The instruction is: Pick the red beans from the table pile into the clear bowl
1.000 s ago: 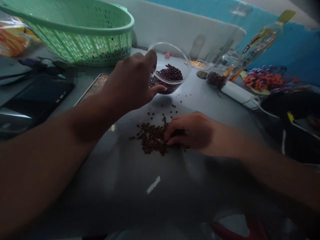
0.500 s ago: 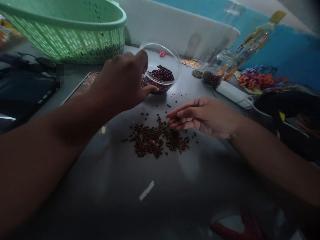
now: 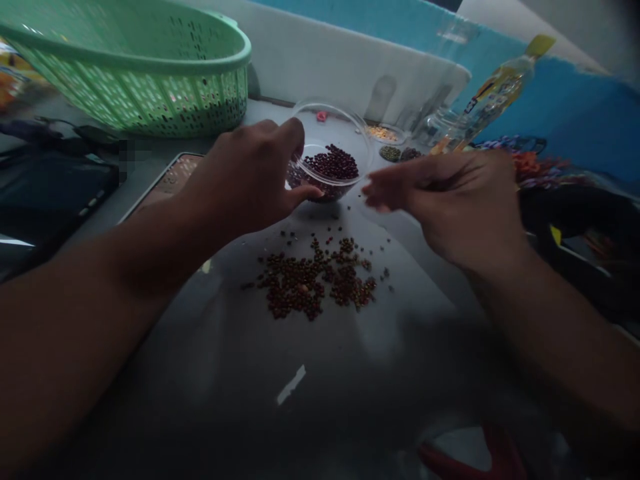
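Observation:
My left hand (image 3: pixel 253 177) grips the near left rim of a clear plastic bowl (image 3: pixel 311 148), thumb outside. The bowl is tilted toward me and holds dark red beans (image 3: pixel 333 164). Just right of the bowl is my right hand (image 3: pixel 463 207), its fingers drawn together and slightly blurred. Whatever lies between those fingertips, if anything, is hidden. Below both hands, a loose patch of reddish-brown beans (image 3: pixel 295 283) is spread on the grey tabletop (image 3: pixel 345 380), with stray ones around it.
A green slotted basket (image 3: pixel 200 93) stands back left, a framed tray (image 3: pixel 173 177) before it. Behind my right hand are a dish of yellow kernels (image 3: pixel 384 133), a small heap of green beans (image 3: pixel 390 153), a glass jar (image 3: pixel 443 130) and a bottle (image 3: pixel 500 87). A red-handled object (image 3: pixel 500 453) lies near front.
My right hand has risen from the bean patch to the bowl's right side, turning its back toward me. My left hand still holds the bowl in nearly the same place.

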Motion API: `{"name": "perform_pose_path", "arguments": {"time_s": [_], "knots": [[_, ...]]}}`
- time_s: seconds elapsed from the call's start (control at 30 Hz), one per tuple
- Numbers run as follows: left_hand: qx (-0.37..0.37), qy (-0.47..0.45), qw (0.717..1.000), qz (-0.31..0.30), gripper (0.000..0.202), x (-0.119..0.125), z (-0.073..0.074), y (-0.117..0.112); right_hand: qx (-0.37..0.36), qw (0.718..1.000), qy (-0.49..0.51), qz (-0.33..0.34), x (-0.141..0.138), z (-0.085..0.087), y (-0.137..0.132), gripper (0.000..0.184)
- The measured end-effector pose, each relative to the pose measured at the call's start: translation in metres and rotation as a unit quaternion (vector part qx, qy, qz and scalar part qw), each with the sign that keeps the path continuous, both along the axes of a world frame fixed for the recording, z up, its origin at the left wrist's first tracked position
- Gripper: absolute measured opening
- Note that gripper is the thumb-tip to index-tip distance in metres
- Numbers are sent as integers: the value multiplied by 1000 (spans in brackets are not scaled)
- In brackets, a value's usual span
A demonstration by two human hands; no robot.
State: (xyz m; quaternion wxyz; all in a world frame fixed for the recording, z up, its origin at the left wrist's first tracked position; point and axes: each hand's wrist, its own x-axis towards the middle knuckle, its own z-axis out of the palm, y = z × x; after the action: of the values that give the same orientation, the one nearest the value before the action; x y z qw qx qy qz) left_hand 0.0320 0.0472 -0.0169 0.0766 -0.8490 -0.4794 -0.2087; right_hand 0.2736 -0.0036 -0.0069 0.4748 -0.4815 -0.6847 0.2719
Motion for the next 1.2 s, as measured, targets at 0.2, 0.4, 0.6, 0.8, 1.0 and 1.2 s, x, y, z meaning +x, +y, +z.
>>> {"name": "perform_pose_path", "arguments": {"time_s": [0.2, 0.4, 0.6, 0.8, 1.0, 1.2], "knots": [[10, 5, 997, -76, 56, 7, 0, -7, 251, 940, -229, -34, 11, 3, 8, 23], [21, -18, 999, 37, 55, 6, 3, -4, 185, 948, -231, 113, -12, 0, -20, 38], [-8, -38, 997, 73, 61, 2, 4, 1, -28, 910, -265, 317, -33, -27, -13, 41], [4, -29, 998, 61, 62, 4, 7, -2, -67, 907, -263, 321, -31, -32, -12, 22], [16, -13, 998, 58, 63, 3, 6, -1, -94, 922, -239, 289, -34, -33, -14, 5], [19, -29, 998, 57, 54, 3, 4, -1, -336, 918, -17, 209, -28, -16, -14, 10]]}}
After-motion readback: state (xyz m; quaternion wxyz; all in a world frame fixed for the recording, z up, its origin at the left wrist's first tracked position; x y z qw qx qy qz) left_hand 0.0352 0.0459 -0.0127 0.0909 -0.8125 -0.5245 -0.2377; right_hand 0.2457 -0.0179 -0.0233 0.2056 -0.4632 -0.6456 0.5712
